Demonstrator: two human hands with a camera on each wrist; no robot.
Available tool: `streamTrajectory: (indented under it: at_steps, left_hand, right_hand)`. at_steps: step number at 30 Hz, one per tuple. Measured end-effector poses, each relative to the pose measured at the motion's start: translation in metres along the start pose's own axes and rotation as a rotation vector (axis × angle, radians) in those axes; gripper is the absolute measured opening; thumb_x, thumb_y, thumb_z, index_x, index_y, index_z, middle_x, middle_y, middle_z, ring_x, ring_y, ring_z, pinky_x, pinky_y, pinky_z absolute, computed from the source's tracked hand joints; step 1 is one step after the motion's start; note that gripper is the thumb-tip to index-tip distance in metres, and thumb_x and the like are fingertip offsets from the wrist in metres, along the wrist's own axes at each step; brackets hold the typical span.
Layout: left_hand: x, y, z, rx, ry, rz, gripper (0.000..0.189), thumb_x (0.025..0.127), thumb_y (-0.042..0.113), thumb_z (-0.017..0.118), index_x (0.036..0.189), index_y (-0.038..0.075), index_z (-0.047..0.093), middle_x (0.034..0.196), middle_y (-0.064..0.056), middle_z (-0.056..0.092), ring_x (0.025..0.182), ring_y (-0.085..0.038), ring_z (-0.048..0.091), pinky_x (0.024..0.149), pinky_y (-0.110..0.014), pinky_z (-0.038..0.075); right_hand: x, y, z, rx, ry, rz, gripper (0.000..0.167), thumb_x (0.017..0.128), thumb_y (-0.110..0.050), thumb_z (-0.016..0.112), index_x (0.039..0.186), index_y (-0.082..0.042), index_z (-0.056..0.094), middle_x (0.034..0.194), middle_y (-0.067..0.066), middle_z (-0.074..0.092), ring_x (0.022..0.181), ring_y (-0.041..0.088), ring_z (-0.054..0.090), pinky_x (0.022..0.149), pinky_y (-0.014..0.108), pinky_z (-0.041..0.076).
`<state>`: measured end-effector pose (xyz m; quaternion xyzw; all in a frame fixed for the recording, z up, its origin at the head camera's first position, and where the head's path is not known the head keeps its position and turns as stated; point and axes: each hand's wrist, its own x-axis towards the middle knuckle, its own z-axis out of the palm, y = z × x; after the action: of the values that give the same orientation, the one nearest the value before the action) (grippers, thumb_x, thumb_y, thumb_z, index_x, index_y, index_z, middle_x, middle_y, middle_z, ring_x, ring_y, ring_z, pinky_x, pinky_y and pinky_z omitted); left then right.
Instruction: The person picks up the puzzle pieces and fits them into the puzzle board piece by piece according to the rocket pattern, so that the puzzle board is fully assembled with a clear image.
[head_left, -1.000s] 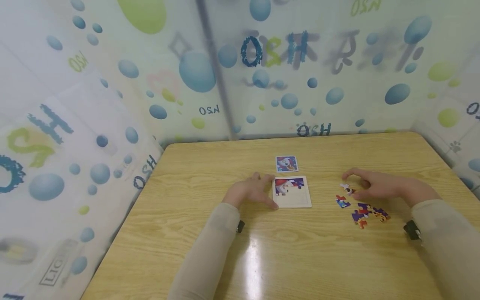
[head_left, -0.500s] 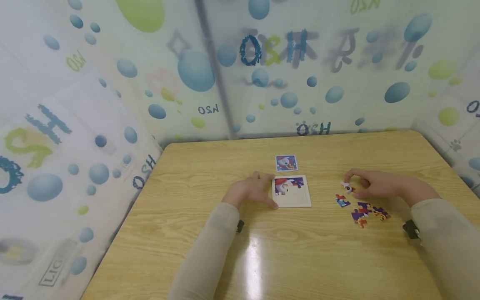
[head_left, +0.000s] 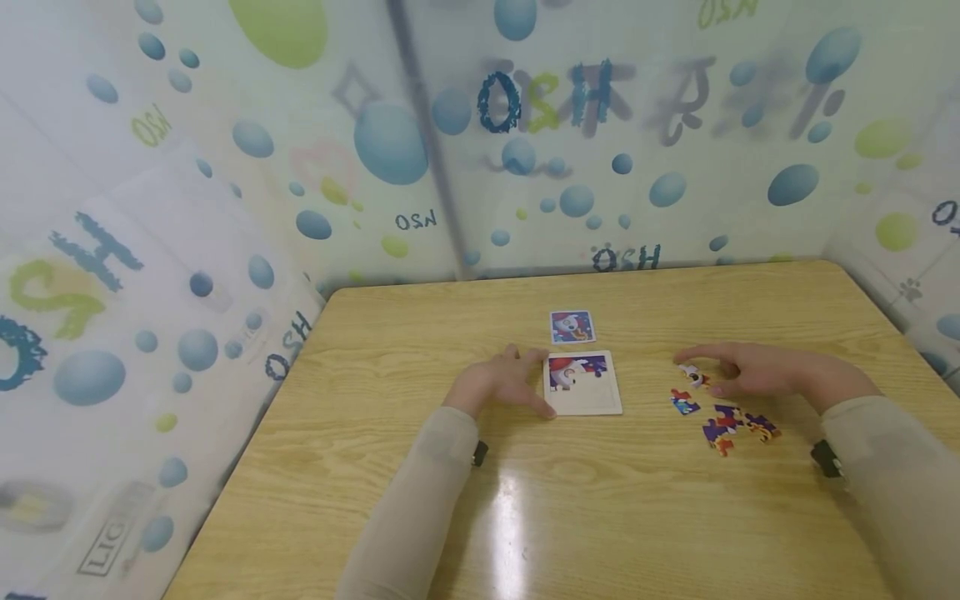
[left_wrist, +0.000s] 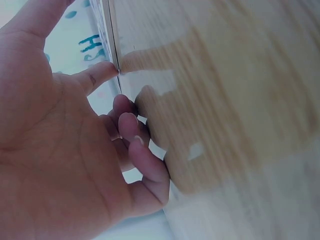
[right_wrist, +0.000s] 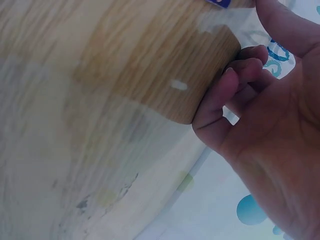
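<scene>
My left hand (head_left: 506,383) rests at the left edge of a square puzzle board (head_left: 592,398), its thumb at the near corner and a finger at the far corner. In the left wrist view the other fingers (left_wrist: 150,165) bend against the table. Part of a white and red character picture fills the board's upper left. My right hand (head_left: 757,371) is over a white puzzle piece with an eye (head_left: 695,377), index finger stretched along its far side, thumb at its near right. A red and blue piece (head_left: 684,402) lies just in front.
Several purple and orange puzzle pieces (head_left: 723,427) lie in a loose cluster in front of the right hand. A small square picture card (head_left: 572,327) lies behind the board. Patterned curtains (head_left: 555,192) hang along the back and sides of the wooden table (head_left: 600,508).
My right index finger has straightened and reaches farther left past the eye piece, which has barely shifted. The left hand and board stay in place.
</scene>
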<state>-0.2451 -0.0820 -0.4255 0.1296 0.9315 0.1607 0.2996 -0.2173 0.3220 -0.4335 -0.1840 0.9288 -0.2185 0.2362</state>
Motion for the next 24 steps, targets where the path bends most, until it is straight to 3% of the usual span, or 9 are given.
streamTrajectory:
  at_steps: [4,16,21,24]
  left_hand:
    - [-0.0004,0.0002,-0.0003,0.000,0.005,0.002,0.107,0.079,0.064,0.086,0.166,0.050,0.026,0.177,-0.011,0.021,0.160,-0.041,0.031,0.123,-0.070,0.035]
    - [-0.0027,0.0008,-0.0011,-0.003,0.002,0.004,0.107,0.079,0.063,0.086,0.167,0.048,0.027,0.175,-0.012,0.025,0.159,-0.041,0.033,0.122,-0.070,0.036]
    - [-0.0032,0.0018,-0.0011,0.000,0.006,0.007,0.107,0.079,0.064,0.087,0.167,0.048,0.027,0.173,-0.012,0.029,0.157,-0.040,0.036,0.121,-0.068,0.039]
    - [-0.0034,0.0023,-0.0013,-0.002,0.005,0.008,0.107,0.079,0.063,0.087,0.166,0.048,0.027,0.172,-0.012,0.030,0.156,-0.040,0.037,0.121,-0.067,0.039]
  right_hand:
    - [-0.0002,0.0023,0.0016,-0.001,0.006,-0.011,0.056,0.104,-0.027,0.069,0.157,-0.025,0.051,0.152,0.033,0.051,0.119,0.042,0.059,0.102,0.073,0.048]
    - [-0.0019,0.0043,0.0046,-0.005,0.039,-0.017,0.053,0.103,-0.027,0.070,0.153,-0.022,0.051,0.132,0.022,0.063,0.108,0.032,0.061,0.097,0.063,0.053]
    - [-0.0032,0.0063,0.0070,0.002,0.065,-0.014,0.054,0.103,-0.026,0.070,0.153,-0.021,0.051,0.143,0.029,0.058,0.118,0.042,0.062,0.100,0.069,0.051]
    - [-0.0037,0.0064,0.0075,0.006,0.069,-0.019,0.053,0.103,-0.025,0.070,0.153,-0.020,0.051,0.144,0.029,0.057,0.117,0.041,0.061,0.100,0.068,0.052]
